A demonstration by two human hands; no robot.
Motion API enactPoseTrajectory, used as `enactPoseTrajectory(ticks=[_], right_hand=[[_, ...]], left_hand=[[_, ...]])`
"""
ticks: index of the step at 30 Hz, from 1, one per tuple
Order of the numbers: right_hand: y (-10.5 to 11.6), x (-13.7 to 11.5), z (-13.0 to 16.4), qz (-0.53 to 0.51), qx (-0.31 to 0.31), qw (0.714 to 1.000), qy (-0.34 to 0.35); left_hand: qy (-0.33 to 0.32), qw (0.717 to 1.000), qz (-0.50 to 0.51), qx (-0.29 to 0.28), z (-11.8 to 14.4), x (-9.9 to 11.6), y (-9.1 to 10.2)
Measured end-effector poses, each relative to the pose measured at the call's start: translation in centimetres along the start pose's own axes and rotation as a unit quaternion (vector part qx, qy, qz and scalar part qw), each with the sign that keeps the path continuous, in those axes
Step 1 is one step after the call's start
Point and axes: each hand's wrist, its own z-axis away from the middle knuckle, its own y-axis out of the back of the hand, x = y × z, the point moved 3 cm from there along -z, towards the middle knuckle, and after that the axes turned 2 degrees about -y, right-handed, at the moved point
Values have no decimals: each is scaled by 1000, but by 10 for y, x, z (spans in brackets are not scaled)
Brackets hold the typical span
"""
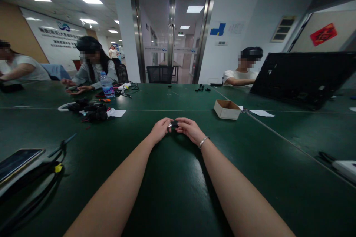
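Note:
My left hand (160, 130) and my right hand (190, 129) meet just above the green table, in the middle of the head view. Between their fingertips is a small black piece with a silver end (174, 124), much like a USB stick; its exact kind is too small to tell. The left fingers pinch the silver end, while those of the right close on the black end. Fingers cover part of it. A silver bracelet (204, 141) circles my right wrist.
An open cardboard box (226, 113) stands right of my hands. Black cables (96, 111) lie to the left, near a water bottle (107, 86). A phone (18, 164) and a strap (52, 177) lie front left. A large black panel (303, 77) stands right. Several people sit around the table (167, 192).

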Motion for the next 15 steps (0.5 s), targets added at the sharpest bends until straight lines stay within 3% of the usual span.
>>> enactPoseTrajectory(ticks=[6, 10, 13, 15], right_hand=[[1, 0, -1, 1, 2, 1000, -1], [1, 1, -1, -7, 4, 1000, -4], [1, 1, -2, -9, 7, 1000, -4], [2, 2, -2, -7, 9, 1000, -3]], left_hand=[[1, 1000, -3, -7, 2, 3, -1], [-31, 999, -21, 0, 4, 6, 0], [-17, 1000, -10, -23, 3, 5, -1], [-6, 1000, -4, -9, 2, 4, -1]])
